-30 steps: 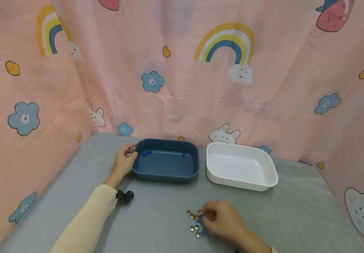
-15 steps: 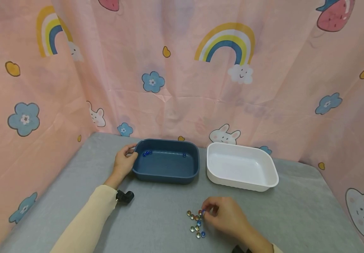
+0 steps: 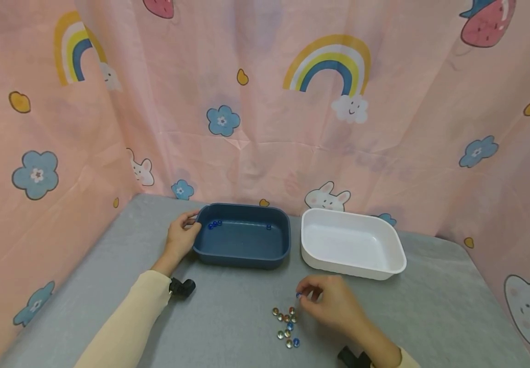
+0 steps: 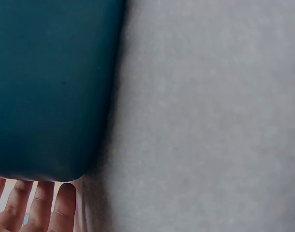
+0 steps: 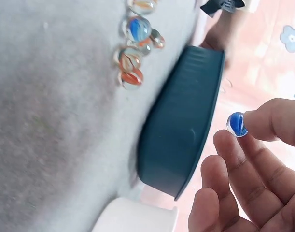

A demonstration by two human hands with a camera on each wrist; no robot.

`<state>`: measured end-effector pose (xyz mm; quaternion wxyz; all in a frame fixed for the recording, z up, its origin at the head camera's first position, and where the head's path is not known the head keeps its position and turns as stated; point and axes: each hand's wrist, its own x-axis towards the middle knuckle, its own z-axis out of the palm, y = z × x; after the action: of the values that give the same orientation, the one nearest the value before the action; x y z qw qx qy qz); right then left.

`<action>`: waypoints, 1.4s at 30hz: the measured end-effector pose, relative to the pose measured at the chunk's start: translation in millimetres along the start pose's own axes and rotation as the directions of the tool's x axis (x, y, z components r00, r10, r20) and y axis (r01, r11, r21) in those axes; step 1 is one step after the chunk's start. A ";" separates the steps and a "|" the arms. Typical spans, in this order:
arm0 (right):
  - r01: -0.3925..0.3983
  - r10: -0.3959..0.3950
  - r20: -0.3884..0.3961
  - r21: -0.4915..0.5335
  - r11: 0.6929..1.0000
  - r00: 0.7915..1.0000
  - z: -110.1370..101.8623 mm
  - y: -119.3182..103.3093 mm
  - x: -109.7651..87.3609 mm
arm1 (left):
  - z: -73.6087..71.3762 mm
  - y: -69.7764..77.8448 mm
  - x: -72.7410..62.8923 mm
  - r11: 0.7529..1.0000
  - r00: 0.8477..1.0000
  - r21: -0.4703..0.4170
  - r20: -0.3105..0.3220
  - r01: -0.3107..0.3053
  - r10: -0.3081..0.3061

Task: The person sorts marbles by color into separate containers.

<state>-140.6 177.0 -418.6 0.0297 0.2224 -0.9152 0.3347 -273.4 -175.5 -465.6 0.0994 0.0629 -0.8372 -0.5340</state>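
Observation:
My right hand [image 3: 333,304] pinches a blue marble [image 5: 237,124] between thumb and fingertips, raised over the grey tabletop. Just left of it lies a loose cluster of glass marbles [image 3: 287,334], some blue, others orange or pale yellow. My left hand [image 3: 181,237] holds the left end of a dark blue tray [image 3: 242,259], thumb near the rim; in the left wrist view, fingers [image 4: 63,208] show against its end. Several blue marbles [image 3: 215,224] sit inside this tray, most at its left side.
Right of the blue tray, a small gap apart, stands a white tray [image 3: 352,240] with no marbles visible in it. Behind both hangs a pink patterned curtain [image 3: 265,117]. Grey cloth [image 3: 232,312] covers the table.
The right hand has lifted a blue marble off the cluster and moved slightly up and away from the other marbles. My left hand has stayed at the blue tray.

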 end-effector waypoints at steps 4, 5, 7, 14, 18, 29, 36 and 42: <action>0.035 -0.036 -0.043 -0.006 0.999 0.998 -2.9 0.5 2.8 | 0.1 -0.1 -0.5 1.000 1.000 -0.005 -0.002 -0.002 0.002; 0.040 -0.041 -0.055 -0.012 0.999 0.998 -3.4 0.6 3.6 | 0.1 -0.1 -0.6 1.000 1.000 -0.005 -0.002 -0.002 0.002; 0.043 -0.044 -0.074 -0.025 0.999 0.996 -5.1 0.4 5.4 | 0.1 -0.2 -0.7 1.000 1.000 -0.006 0.000 0.001 -0.001; 0.023 -0.025 -0.080 -0.035 0.999 0.997 -9.9 -4.4 12.7 | 0.0 0.7 -0.9 1.000 1.000 -0.005 0.001 0.010 -0.010; 0.037 -0.039 -0.087 -0.027 0.999 0.995 -11.5 -7.2 16.3 | -0.1 1.9 -0.9 1.000 1.000 -0.004 -0.001 0.008 -0.008; 0.067 -0.070 -0.130 -0.029 0.997 0.989 -12.2 -10.8 25.1 | -0.5 0.8 1.7 1.000 1.000 -0.002 -0.006 -0.001 0.001; 0.065 -0.065 -0.154 -0.005 0.998 0.986 -13.1 -13.9 31.2 | -0.3 -0.5 1.8 1.000 1.000 0.000 -0.002 0.006 -0.006; 0.081 -0.077 -0.168 0.014 0.997 0.983 -12.7 -15.7 37.7 | 0.4 -1.2 1.3 1.000 1.000 -0.009 0.002 0.013 -0.013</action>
<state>-169.1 159.8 -391.6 0.1175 0.2299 -0.8963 0.3605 -274.7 -175.9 -466.8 0.0955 0.0672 -0.8345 -0.5385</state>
